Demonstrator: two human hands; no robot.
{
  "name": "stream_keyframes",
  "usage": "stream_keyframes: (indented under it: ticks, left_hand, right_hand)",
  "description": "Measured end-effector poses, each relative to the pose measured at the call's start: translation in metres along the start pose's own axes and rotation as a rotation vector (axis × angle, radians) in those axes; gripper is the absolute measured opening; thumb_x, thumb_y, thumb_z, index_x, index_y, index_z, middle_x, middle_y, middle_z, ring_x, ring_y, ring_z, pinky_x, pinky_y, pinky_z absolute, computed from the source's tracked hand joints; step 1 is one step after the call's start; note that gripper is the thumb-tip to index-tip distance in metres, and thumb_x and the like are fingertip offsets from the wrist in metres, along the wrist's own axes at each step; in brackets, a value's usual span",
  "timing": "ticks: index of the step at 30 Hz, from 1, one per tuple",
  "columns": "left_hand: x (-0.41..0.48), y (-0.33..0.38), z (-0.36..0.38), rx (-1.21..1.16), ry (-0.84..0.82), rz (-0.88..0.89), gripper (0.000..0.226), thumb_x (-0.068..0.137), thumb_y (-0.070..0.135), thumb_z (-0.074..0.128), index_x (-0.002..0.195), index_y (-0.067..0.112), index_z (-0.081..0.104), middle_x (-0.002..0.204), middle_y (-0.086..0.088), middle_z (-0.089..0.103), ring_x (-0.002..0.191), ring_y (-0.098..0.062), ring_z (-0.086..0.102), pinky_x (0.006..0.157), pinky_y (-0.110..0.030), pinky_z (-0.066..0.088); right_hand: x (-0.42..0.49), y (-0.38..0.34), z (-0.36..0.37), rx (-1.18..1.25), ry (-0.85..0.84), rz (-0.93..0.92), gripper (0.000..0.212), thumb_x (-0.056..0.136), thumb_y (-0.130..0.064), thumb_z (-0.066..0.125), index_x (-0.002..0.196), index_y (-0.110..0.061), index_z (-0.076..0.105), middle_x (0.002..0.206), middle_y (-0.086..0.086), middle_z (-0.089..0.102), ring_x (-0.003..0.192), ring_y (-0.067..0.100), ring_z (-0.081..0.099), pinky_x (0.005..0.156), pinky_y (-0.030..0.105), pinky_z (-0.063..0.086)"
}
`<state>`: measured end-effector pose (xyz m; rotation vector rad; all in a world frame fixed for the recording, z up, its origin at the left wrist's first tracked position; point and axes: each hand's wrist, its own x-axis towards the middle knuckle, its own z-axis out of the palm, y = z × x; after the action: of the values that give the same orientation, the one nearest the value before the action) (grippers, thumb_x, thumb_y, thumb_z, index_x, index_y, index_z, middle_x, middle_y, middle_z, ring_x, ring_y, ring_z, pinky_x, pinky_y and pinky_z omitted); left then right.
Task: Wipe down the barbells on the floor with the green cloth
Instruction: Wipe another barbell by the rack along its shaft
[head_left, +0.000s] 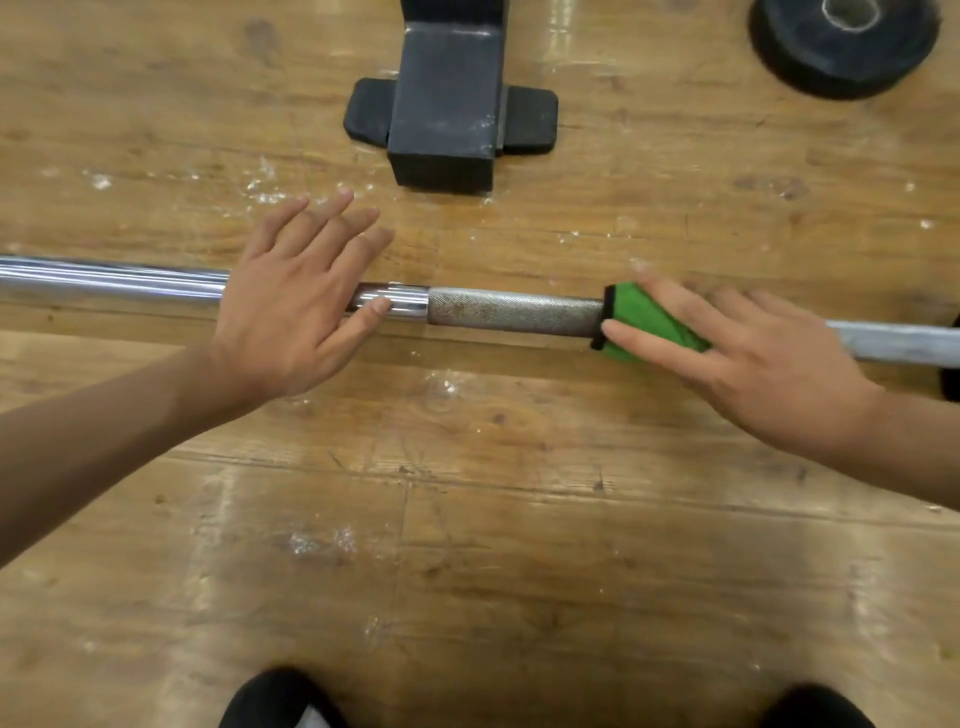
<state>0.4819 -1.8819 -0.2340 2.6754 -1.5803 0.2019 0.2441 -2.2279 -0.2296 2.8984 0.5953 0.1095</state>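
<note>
Your barbell (514, 310) lies flat on the wooden floor (467, 519), running from the left edge to the right edge and dipping slightly toward the right. Your left hand (291, 312) lies over the bar where the smooth chrome meets the rough, dull grip section; its fingers (332, 228) are straight and spread apart, reaching past the bar over the floor, and the thumb tip rests against the shiny chrome. It grips nothing. The green cloth (644, 317) is draped over the bar at the right end of that rough section, its black-trimmed edge facing your left hand. Your right hand (769, 364) lies flat on top of the cloth with the fingers straight and fanned out, and the thumb stretches along the near side of the cloth. You cannot tell how hard the palm presses down. The two hands are well apart, with the bare rough section between them. Beyond the bar stands a black metal foot (447, 104) of some gym frame, and a black weight plate (841, 52) lies on the floor at the far right. Your dark shoes (275, 701) show at the bottom edge.
</note>
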Motion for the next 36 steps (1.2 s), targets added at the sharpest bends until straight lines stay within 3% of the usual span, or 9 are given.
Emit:
stream_keyframes:
  ticks: [3, 7, 12, 16, 22, 25, 27, 32, 36]
  left_hand:
    - [0.004, -0.002, 0.002, 0.005, 0.005, 0.008, 0.065, 0.106, 0.05, 0.026, 0.147, 0.006, 0.051, 0.152, -0.017, 0.052, 0.152, -0.036, 0.035, 0.124, -0.055, 0.022]
    - [0.009, -0.005, 0.005, 0.019, 0.014, 0.002, 0.065, 0.105, 0.051, 0.026, 0.145, 0.007, 0.053, 0.15, -0.015, 0.055, 0.151, -0.035, 0.037, 0.123, -0.055, 0.024]
    - [0.018, -0.007, 0.007, 0.0, 0.021, -0.016, 0.065, 0.105, 0.051, 0.027, 0.144, 0.008, 0.054, 0.151, -0.013, 0.055, 0.151, -0.034, 0.037, 0.12, -0.055, 0.027]
    - [0.024, -0.011, 0.008, -0.006, 0.039, -0.015, 0.067, 0.104, 0.054, 0.027, 0.143, 0.007, 0.055, 0.148, -0.013, 0.058, 0.15, -0.035, 0.039, 0.117, -0.055, 0.029]
    - [0.03, -0.016, 0.011, -0.009, 0.038, -0.008, 0.065, 0.103, 0.053, 0.031, 0.141, 0.007, 0.056, 0.13, -0.017, 0.069, 0.145, -0.037, 0.047, 0.12, -0.055, 0.029]
    - [0.029, -0.016, 0.011, -0.012, 0.035, 0.006, 0.064, 0.104, 0.054, 0.032, 0.137, 0.008, 0.062, 0.114, -0.017, 0.075, 0.14, -0.035, 0.053, 0.126, -0.055, 0.02]
    - [0.027, -0.015, 0.011, -0.004, 0.041, 0.02, 0.063, 0.103, 0.054, 0.035, 0.135, 0.009, 0.065, 0.109, -0.016, 0.077, 0.138, -0.035, 0.056, 0.127, -0.056, 0.017]
    - [0.018, -0.009, 0.011, -0.019, 0.053, 0.027, 0.062, 0.102, 0.056, 0.038, 0.13, 0.01, 0.068, 0.104, -0.013, 0.078, 0.137, -0.034, 0.057, 0.126, -0.058, 0.02]
    - [0.01, -0.005, 0.009, -0.032, 0.063, 0.031, 0.061, 0.101, 0.056, 0.04, 0.126, 0.01, 0.071, 0.105, -0.012, 0.079, 0.136, -0.035, 0.058, 0.126, -0.057, 0.022]
  right_hand:
    - [-0.019, 0.011, 0.003, 0.027, 0.01, 0.064, 0.088, 0.092, -0.003, 0.059, 0.166, -0.032, 0.019, 0.168, 0.02, 0.026, 0.117, 0.043, 0.052, 0.077, 0.05, 0.051]
    - [0.026, -0.019, 0.011, 0.098, 0.053, 0.21, 0.092, 0.09, -0.008, 0.074, 0.165, -0.031, 0.025, 0.166, 0.017, 0.032, 0.122, 0.04, 0.052, 0.079, 0.049, 0.048]
    - [0.114, -0.055, 0.005, 0.095, 0.099, 0.117, 0.081, 0.094, -0.012, 0.055, 0.165, -0.031, 0.019, 0.165, 0.02, 0.032, 0.121, 0.042, 0.058, 0.077, 0.047, 0.05]
    - [0.151, -0.068, 0.004, 0.141, 0.097, 0.129, 0.072, 0.103, -0.027, 0.058, 0.164, -0.031, 0.02, 0.166, 0.018, 0.03, 0.117, 0.04, 0.06, 0.079, 0.047, 0.051]
    - [0.091, -0.017, 0.008, 0.113, 0.07, 0.071, 0.073, 0.105, -0.023, 0.059, 0.165, -0.032, 0.019, 0.164, 0.021, 0.033, 0.101, 0.04, 0.062, 0.08, 0.049, 0.052]
    - [0.037, 0.012, 0.006, 0.117, 0.071, 0.119, 0.055, 0.111, -0.033, 0.038, 0.165, -0.029, 0.023, 0.16, 0.021, 0.038, 0.097, 0.041, 0.059, 0.079, 0.05, 0.049]
    - [0.011, 0.025, 0.006, 0.105, 0.044, 0.141, 0.058, 0.11, -0.034, 0.04, 0.164, -0.029, 0.023, 0.158, 0.021, 0.041, 0.096, 0.041, 0.056, 0.079, 0.05, 0.048]
    - [0.018, 0.003, 0.01, 0.094, 0.076, 0.249, 0.056, 0.109, -0.035, 0.042, 0.162, -0.023, 0.028, 0.155, 0.023, 0.046, 0.095, 0.042, 0.058, 0.076, 0.048, 0.046]
    - [0.055, -0.027, 0.006, 0.082, 0.054, 0.229, 0.058, 0.109, -0.038, 0.038, 0.163, -0.02, 0.025, 0.155, 0.025, 0.044, 0.097, 0.043, 0.061, 0.076, 0.047, 0.048]
